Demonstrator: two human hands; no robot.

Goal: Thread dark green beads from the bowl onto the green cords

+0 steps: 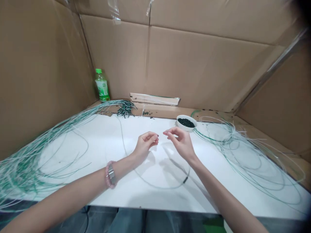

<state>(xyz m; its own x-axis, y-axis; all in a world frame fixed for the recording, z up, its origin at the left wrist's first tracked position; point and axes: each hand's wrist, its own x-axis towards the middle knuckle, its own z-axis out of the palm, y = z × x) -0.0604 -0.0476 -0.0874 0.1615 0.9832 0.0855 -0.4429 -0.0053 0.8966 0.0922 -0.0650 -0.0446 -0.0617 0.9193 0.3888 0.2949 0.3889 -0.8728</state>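
My left hand (pixel 147 144) is closed in a pinch above the middle of the white table, with a tiny dark thing at its fingertips. Facing it, my right hand (pixel 179 140) also pinches, thumb against forefinger; what it holds is too small to make out. A small gap parts the two sets of fingertips. Below them a thin pale green wire (pixel 157 187) curves across the table, with a short black piece (pixel 185 180) on it near my right wrist. Just behind my right hand stands a white bowl (pixel 180 125) of small black pieces (pixel 186 122).
Bundled green and white wires (pixel 26 165) spread along the left side, their dark ends (pixel 125 108) at the back. Looser wire coils (pixel 233 145) lie at the right. A green bottle (pixel 102 87) stands back left. Cardboard walls (pixel 194 64) enclose the table (pixel 97 142).
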